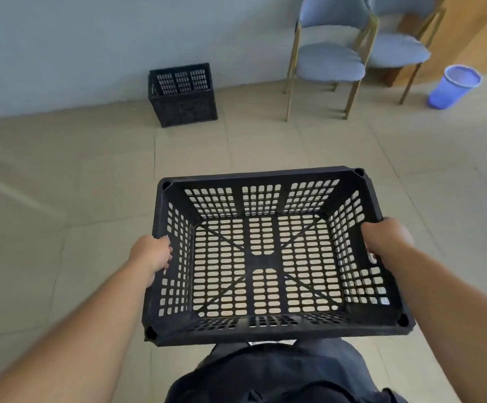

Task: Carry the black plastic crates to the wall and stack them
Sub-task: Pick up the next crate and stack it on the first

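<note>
I hold an empty black plastic crate (268, 257) level in front of my body, above the tiled floor. Its walls and bottom are perforated, and the floor shows through the holes. My left hand (152, 255) grips the crate's left rim. On the right rim my right hand (386, 237) is closed in the same way. Farther ahead, a second black crate (182, 94) stands on the floor against the pale blue wall (61, 48); it looks tall, and I cannot tell whether it is a single crate or a stack.
Two grey-blue padded chairs (332, 53) with thin gold legs stand at the wall to the right of the far crate. A blue plastic wastebasket (453, 85) sits on the floor at the far right. Beige floor tiles (236, 146) stretch between me and the wall.
</note>
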`<state>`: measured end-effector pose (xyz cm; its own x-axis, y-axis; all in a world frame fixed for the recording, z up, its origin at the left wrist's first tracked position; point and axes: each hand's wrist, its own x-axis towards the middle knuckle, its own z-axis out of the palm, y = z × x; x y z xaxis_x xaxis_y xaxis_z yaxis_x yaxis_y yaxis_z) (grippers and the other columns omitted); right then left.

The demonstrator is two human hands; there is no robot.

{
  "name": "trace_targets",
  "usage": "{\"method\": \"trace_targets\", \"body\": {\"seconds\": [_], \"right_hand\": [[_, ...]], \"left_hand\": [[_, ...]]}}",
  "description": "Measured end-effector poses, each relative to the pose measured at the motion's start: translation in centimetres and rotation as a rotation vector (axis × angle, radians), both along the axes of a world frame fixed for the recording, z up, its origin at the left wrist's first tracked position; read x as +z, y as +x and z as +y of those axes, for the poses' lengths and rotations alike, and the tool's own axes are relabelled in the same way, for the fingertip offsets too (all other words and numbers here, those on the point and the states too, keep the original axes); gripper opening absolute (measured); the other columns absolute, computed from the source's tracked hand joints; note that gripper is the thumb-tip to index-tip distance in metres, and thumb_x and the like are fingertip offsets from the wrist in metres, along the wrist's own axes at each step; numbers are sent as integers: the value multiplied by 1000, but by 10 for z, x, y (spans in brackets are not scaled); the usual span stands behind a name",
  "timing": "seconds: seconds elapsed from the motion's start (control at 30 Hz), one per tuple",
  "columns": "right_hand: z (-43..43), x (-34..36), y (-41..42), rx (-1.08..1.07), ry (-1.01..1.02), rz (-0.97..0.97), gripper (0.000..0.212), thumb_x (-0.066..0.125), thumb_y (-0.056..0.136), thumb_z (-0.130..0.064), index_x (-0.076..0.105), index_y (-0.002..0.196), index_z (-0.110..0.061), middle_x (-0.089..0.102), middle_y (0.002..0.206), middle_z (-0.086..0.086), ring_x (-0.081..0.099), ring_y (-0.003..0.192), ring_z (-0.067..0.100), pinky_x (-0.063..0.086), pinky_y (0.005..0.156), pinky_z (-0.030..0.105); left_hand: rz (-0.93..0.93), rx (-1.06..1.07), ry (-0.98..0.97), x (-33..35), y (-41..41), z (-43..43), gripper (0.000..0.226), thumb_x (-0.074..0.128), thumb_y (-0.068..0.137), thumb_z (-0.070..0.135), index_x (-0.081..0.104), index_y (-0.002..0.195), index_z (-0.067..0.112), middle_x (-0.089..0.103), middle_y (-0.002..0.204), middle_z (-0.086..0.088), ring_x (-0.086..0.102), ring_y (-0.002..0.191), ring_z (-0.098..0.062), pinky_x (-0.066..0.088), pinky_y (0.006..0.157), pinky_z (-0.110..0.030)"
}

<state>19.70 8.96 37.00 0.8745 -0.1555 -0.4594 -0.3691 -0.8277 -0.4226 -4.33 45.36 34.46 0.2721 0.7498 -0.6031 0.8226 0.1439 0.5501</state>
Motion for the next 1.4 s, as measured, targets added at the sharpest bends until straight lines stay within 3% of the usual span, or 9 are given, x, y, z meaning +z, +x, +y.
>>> {"method": "trace_targets", "body": {"seconds": [0.1,0.3,0.4,0.63,0.77,0.97,1.17,1.27,1.4], "right_hand": [[54,3,23,81,23,-33,30,54,88,-21,62,112,-4,68,91,16,62,75,33,51,69,35],[141,-3,93,198,44,-27,26,52,89,-19,58,110,-6,66,90,16,64,77,35,55,70,38],[181,-13,140,244,49,-18,28,52,89,-19,59,111,-4,68,94,17,65,82,38,60,77,45],[282,-10,248,333,65,24,37,54,91,-22,59,121,-3,68,101,18,66,88,39,59,81,46],[352,-3,299,381,51,24,37,53,90,-24,58,121,-3,68,99,18,66,82,38,60,79,48],[467,-11,358,399,19,32,41,53,88,-25,59,123,-4,69,99,18,66,79,36,59,75,43],[583,-8,407,359,-26,33,39,54,92,-26,58,123,-3,67,95,16,63,74,32,57,68,39],[630,-4,433,331,-17,29,36,54,93,-27,60,121,-4,67,90,14,63,70,30,49,57,31],[683,-6,474,289,-3,7,40,55,94,-29,59,125,-4,68,99,17,60,71,28,50,64,35]], "left_hand": [[-4,74,4,2,-2,43,31,49,105,23,65,89,2,64,75,-11,56,64,-26,51,73,-40],[-8,134,18,6,44,113,29,49,105,20,61,84,4,61,73,-10,53,60,-23,48,60,-35],[-2,130,63,7,87,148,28,48,103,18,61,82,5,63,73,-10,56,61,-23,50,63,-36],[14,203,72,20,170,218,25,47,107,20,60,94,4,63,78,-9,54,61,-20,46,56,-31],[-19,283,48,20,204,269,23,48,106,18,62,99,1,62,76,-9,54,61,-20,47,56,-32],[-25,315,9,4,254,375,23,47,107,17,61,95,2,60,78,-9,52,62,-20,46,55,-31],[-42,285,-36,-2,314,504,26,47,107,18,63,109,-2,60,80,-9,52,64,-19,46,56,-32],[-46,258,-32,0,351,565,31,47,107,20,65,113,-5,61,80,-9,54,65,-19,47,57,-32],[-47,222,-26,3,408,629,31,47,108,22,65,113,-1,62,83,-7,55,66,-18,46,57,-29]]}}
